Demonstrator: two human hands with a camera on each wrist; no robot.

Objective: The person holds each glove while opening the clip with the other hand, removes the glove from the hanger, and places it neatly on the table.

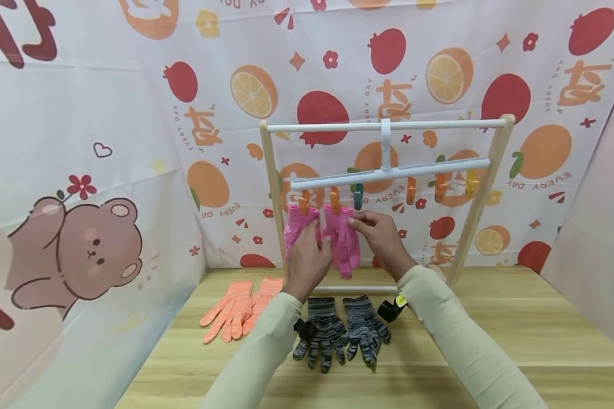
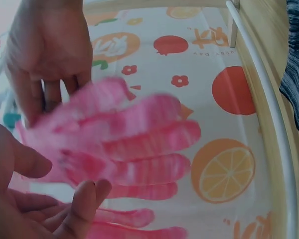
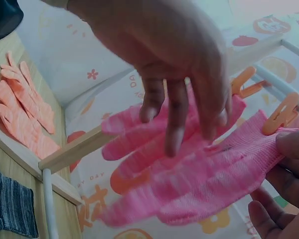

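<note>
Two pink knit gloves hang by their cuffs from orange clips below a white hanger point(image 1: 337, 180). My right hand point(image 1: 384, 236) pinches the cuff edge of the right pink glove point(image 1: 344, 241) between thumb and forefinger, just under its orange clip point(image 3: 281, 114). My left hand point(image 1: 309, 261) is in front of the two gloves, its fingers loose and spread; in the right wrist view they overlap the left pink glove point(image 3: 134, 119). Blur softens the glove fingers in the left wrist view.
A wooden rack point(image 1: 481, 199) with white bars carries the hanger. Further along hang a teal clip point(image 1: 358, 196), orange clips and a yellow clip point(image 1: 472, 183). Orange gloves point(image 1: 235, 309) lie left on the table; grey striped gloves point(image 1: 327, 329) lie in front of the rack.
</note>
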